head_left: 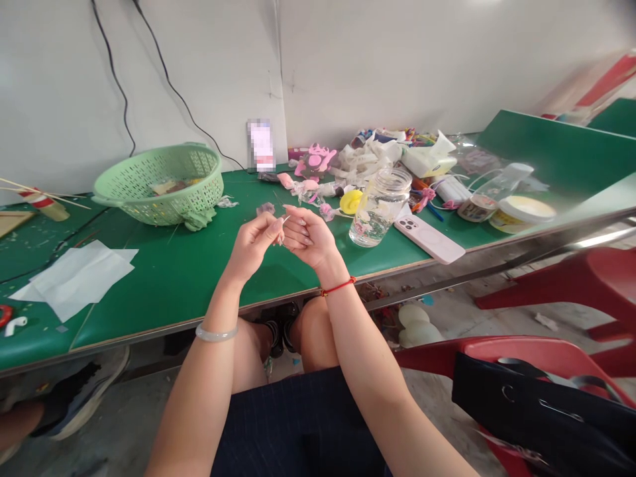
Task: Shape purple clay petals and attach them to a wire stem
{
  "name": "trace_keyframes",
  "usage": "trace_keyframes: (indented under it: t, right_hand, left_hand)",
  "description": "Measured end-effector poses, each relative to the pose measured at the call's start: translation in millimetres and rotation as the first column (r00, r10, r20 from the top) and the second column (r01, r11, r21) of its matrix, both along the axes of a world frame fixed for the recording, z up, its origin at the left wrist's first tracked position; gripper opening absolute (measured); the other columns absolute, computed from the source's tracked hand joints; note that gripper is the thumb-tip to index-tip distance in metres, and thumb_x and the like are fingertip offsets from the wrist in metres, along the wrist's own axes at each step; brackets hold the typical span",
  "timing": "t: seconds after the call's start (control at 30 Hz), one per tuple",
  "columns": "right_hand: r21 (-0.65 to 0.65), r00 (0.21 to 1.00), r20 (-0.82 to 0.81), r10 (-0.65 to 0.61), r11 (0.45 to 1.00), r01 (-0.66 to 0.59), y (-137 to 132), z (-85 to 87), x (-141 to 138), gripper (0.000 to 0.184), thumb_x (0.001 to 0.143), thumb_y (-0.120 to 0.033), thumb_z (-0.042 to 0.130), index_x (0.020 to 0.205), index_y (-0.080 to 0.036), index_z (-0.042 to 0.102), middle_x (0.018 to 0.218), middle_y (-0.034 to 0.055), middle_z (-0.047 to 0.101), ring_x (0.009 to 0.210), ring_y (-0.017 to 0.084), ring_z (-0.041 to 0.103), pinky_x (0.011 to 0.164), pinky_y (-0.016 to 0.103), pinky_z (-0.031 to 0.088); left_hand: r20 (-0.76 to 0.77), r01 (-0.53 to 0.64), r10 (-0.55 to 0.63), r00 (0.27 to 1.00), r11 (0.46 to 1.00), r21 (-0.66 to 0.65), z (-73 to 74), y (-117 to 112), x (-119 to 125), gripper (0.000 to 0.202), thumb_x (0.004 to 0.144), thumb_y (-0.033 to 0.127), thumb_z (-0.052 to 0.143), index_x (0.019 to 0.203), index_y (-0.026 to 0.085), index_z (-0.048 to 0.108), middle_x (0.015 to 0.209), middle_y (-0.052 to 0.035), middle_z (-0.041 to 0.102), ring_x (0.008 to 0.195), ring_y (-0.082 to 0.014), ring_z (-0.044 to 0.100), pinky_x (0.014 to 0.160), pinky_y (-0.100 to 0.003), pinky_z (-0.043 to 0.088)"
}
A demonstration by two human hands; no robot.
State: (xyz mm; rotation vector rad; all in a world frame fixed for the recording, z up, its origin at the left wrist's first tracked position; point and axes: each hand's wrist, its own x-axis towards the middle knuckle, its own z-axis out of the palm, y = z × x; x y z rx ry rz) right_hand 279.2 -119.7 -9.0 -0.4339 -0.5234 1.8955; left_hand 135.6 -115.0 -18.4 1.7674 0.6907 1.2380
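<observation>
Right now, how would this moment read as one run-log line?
left hand: pinched, beside right hand | anything held: too small to tell | basket: on left | jar: on right

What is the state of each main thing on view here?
Left hand: curled, contents unclear
Right hand: curled, contents unclear
Glass jar: upright, uncapped
Pink phone: camera side up
Propped phone: screen lit
Tub: lidded
Tissue pack: open, tissue protruding
Green basket: upright, open
White sheets: overlapping, flat
</observation>
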Motion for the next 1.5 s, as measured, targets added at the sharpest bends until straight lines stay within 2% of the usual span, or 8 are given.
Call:
trace_keyframes:
  t: [0.27, 0.43, 0.53, 0.67, 0.83, 0.97, 1.17, 1.5]
  right_hand:
    - [-0.007, 0.999, 0.023, 0.040, 0.999, -0.040, -1.3, 0.6, 1.1, 0.051, 0.105, -0.015, 0.040, 0.058, -0.022, 0.024, 0.045, -0.0116, 0.013, 0.038, 0.005, 0.004, 0.032, 0.014, 0.014]
    - [0.026, 0.996, 0.079, 0.042, 0.999, -0.045, -0.5, -1.7, 2.8, 0.051, 0.104, -0.012, 0.042, 0.056, -0.021, 0.028, 0.045, -0.0114, 0.015, 0.038, 0.005, 0.006, 0.032, 0.014, 0.014]
    - [0.059, 0.990, 0.138, 0.027, 0.998, -0.035, 0.5, -4.5, 4.1, 0.050, 0.102, -0.012, 0.048, 0.056, -0.021, 0.031, 0.044, -0.0119, 0.019, 0.037, 0.004, 0.008, 0.034, 0.014, 0.015]
    - [0.162, 0.959, 0.261, -0.107, 0.985, 0.066, 0.0, -7.6, 3.1, 0.049, 0.097, -0.010, 0.053, 0.053, -0.020, 0.034, 0.043, -0.0110, 0.025, 0.037, 0.003, 0.013, 0.035, 0.016, 0.015]
    - [0.274, 0.833, 0.435, -0.341, 0.932, 0.238, -2.5, -9.6, -1.4, 0.050, 0.090, -0.013, 0.065, 0.052, -0.021, 0.033, 0.043, -0.0109, 0.024, 0.039, 0.003, 0.017, 0.039, 0.019, 0.014]
    - [0.293, 0.807, 0.440, -0.395, 0.912, 0.287, -2.0, -10.3, -1.8, 0.050, 0.089, -0.020, 0.068, 0.054, -0.022, 0.033, 0.044, -0.0108, 0.024, 0.040, 0.004, 0.018, 0.041, 0.021, 0.014]
    - [0.288, 0.797, 0.419, -0.435, 0.896, 0.337, 0.5, -11.5, -0.2, 0.049, 0.088, -0.022, 0.070, 0.056, -0.022, 0.033, 0.046, -0.0108, 0.025, 0.039, 0.004, 0.018, 0.041, 0.023, 0.013]
    - [0.307, 0.762, 0.483, -0.433, 0.898, 0.315, -0.3, -12.5, -1.9, 0.047, 0.088, -0.018, 0.066, 0.054, -0.021, 0.035, 0.047, -0.0097, 0.023, 0.042, 0.005, 0.018, 0.043, 0.023, 0.014]
  left_hand:
    - [-0.021, 0.068, -0.068, 0.997, 0.998, -0.019, -2.3, 0.5, -3.2, 0.049, 0.091, 0.062, 0.067, 0.064, 0.021, 0.058, 0.066, -0.0013, 0.054, 0.067, -0.0153, 0.048, 0.067, -0.030, 0.041]
    - [-0.091, 0.034, -0.034, 0.995, 0.999, -0.002, 5.2, -3.3, -6.1, 0.046, 0.087, 0.060, 0.072, 0.065, 0.021, 0.060, 0.066, -0.0011, 0.056, 0.066, -0.0150, 0.051, 0.067, -0.029, 0.044]
    - [-0.154, -0.012, 0.023, 0.988, 0.997, 0.072, 6.3, -3.0, -10.0, 0.039, 0.088, 0.050, 0.071, 0.066, 0.020, 0.060, 0.068, -0.0015, 0.057, 0.068, -0.0154, 0.052, 0.066, -0.029, 0.044]
    - [-0.259, -0.093, 0.156, 0.953, 0.966, 0.241, 1.3, 1.7, -13.9, 0.028, 0.089, 0.033, 0.066, 0.066, 0.021, 0.058, 0.070, -0.0012, 0.057, 0.069, -0.0153, 0.053, 0.067, -0.028, 0.044]
    - [-0.353, -0.127, 0.268, 0.896, 0.918, 0.375, -8.0, 7.9, -13.0, 0.022, 0.090, 0.028, 0.062, 0.069, 0.020, 0.059, 0.074, -0.0016, 0.057, 0.066, -0.0148, 0.053, 0.066, -0.028, 0.045]
    - [-0.362, -0.134, 0.271, 0.892, 0.923, 0.362, -9.2, 7.0, -11.0, 0.022, 0.094, 0.032, 0.060, 0.076, 0.020, 0.064, 0.076, -0.0033, 0.063, 0.070, -0.0163, 0.058, 0.068, -0.027, 0.048]
    - [-0.369, -0.081, 0.201, 0.907, 0.946, 0.314, -9.4, 3.6, -11.6, 0.028, 0.091, 0.030, 0.059, 0.111, 0.018, 0.074, 0.096, -0.0077, 0.076, 0.078, -0.0196, 0.069, 0.075, -0.031, 0.055]
    - [-0.329, -0.109, 0.221, 0.918, 0.939, 0.328, -8.8, 3.0, -10.1, 0.028, 0.086, 0.024, 0.057, 0.104, 0.017, 0.078, 0.085, -0.0068, 0.077, 0.072, -0.0195, 0.069, 0.071, -0.031, 0.055]
